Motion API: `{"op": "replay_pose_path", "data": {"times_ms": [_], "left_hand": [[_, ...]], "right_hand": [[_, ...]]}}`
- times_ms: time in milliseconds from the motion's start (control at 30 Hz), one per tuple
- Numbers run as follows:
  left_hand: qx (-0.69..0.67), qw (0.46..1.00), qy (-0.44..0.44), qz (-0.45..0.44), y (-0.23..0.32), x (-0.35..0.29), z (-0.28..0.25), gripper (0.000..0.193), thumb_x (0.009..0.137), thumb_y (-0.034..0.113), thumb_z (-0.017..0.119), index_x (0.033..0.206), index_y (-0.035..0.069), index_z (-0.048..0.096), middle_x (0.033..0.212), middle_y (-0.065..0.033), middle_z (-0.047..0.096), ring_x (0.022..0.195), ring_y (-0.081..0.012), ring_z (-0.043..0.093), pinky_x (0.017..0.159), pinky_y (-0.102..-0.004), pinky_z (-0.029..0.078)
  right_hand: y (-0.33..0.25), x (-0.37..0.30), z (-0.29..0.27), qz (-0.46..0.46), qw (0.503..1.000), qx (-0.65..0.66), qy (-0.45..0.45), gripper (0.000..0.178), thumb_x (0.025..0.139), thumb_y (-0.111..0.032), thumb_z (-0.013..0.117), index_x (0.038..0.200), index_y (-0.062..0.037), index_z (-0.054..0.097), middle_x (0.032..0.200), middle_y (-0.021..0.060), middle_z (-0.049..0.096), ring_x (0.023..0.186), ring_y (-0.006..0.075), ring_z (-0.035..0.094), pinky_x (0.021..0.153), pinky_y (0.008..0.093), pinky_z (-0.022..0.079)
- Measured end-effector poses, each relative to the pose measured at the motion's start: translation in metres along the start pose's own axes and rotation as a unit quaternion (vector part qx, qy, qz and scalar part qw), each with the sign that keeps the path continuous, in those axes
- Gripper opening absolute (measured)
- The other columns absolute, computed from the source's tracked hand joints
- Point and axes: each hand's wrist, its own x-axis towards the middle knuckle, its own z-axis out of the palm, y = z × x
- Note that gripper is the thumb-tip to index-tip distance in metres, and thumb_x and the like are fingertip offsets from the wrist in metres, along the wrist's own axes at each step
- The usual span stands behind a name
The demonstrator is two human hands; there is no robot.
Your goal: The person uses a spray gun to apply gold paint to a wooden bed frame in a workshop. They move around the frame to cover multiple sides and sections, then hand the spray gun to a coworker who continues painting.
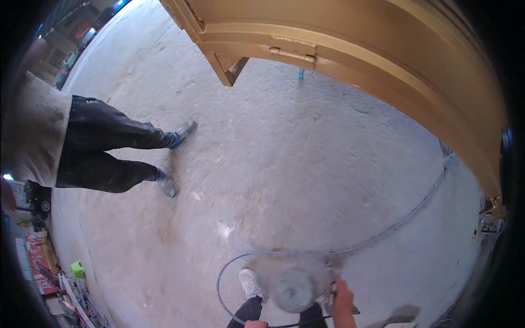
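Two hands (343,299) (wearer's), one hose (284,252) — one co-worker (104,123)

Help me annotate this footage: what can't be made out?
- Left hand: head view, mostly cut off by lower edge.
- Grip of the right hand: head view, blurred.
- Inside of grey pot: head view, hidden by its top.
- Gold structure: head view, cut off by top edge.

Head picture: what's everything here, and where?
Metal frame: one, gold, upper right
Small object: one, turquoise, below frame
Floor: one, pale grey, middle
Other person: one, pale top, dark trousers, left
Car: one, black, left edge
Background things: uncountable, blurred, upper left
Clutter: many pieces, red, green, white, lower left
Hose: one, bluish, looping from bottom toward right
Round-cupped tool: one, grey, bottom centre
Own shoe: one clear, white, bottom
Own trousers: one, dark, bottom
Left hand: one, bottom edge, largely hidden
Right hand: one, bottom, holding the tool
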Motion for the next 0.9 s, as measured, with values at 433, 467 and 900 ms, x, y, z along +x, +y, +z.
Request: {"op": "replay_pose_path", "data": {"times_ms": [433,467,900], "left_hand": [[-0.007,0.997,0.061,-0.044,-0.045,0.052,0.065,0.025,0.084,0.035,0.061,0.074,0.013,0.069,0.078,-0.01,0.066,0.08,-0.0297,0.063,0.07,-0.0474,0.046],[-0.001,0.997,0.063,-0.036,-0.045,0.054,0.065,0.025,0.084,0.035,0.061,0.075,0.013,0.069,0.079,-0.0096,0.066,0.082,-0.0295,0.063,0.071,-0.0475,0.046],[0.013,0.999,-0.005,-0.049,-0.034,0.053,0.067,0.023,0.086,0.029,0.055,0.077,0.013,0.07,0.083,-0.0097,0.067,0.087,-0.0291,0.062,0.08,-0.05,0.043]], "right_hand": [[0.017,0.046,0.146,0.013,0.993,-0.018,-0.114,0.041,0.083,-0.009,0.058,0.124,-0.0102,0.054,0.109,0.0221,0.061,0.103,0.0418,0.058,0.085,0.048,0.049],[0.03,0.048,0.152,0.032,0.992,-0.032,-0.121,0.043,0.082,-0.008,0.059,0.125,-0.0103,0.054,0.107,0.0222,0.062,0.102,0.0422,0.058,0.084,0.0481,0.049],[0.095,0.047,0.188,0.081,0.979,0.178,-0.063,0.047,0.081,-0.001,0.058,0.127,-0.0108,0.056,0.101,0.0236,0.064,0.09,0.0384,0.062,0.076,0.0446,0.049]]}}
